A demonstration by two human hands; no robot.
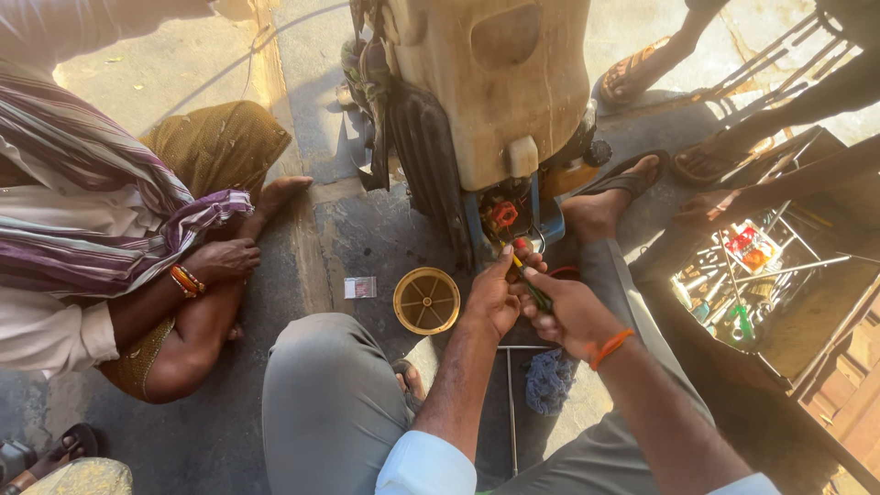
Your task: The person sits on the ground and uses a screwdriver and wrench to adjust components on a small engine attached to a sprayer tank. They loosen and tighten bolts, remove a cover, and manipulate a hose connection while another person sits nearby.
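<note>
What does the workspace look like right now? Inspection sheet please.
Surface: grey concrete ground, part sunlit.
Job's things: green-handled screwdriver held by both hands at the base of the beige plastic sprayer tank, near its red knob.
Clutter: round yellow strainer lid, small packet, blue rag, open toolbox.
Hands: left hand and right hand both gripping the screwdriver.
Cables: nothing seen.
Surroundings: seated person in striped cloth; sandalled feet of others.
</note>
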